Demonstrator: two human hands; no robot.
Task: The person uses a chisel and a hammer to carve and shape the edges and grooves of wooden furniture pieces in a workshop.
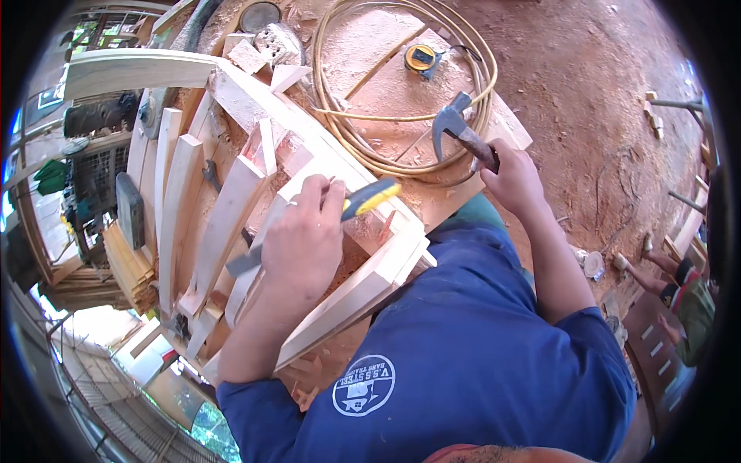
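My left hand [302, 239] is closed around a chisel [374, 197] with a black and yellow handle. Its flat metal blade sticks out on the other side of the hand, pointing left and down over the curved wooden pieces [224, 224]. Directly under this hand lies a pale wooden frame [340, 166] scattered with shavings. My right hand [515, 179] grips a claw hammer [461, 133] near the end of its handle. The hammer's head is raised toward the upper left, in front of a coiled yellow hose [494, 77], apart from the chisel.
A yellow and black tape measure [422, 59] lies inside the hose coil on a dusty board. A wrench [211, 176] rests among the timber at left. Wood offcuts [248, 55] sit at the far end. Another person [691, 309] is on the right, past the dirt floor [594, 116].
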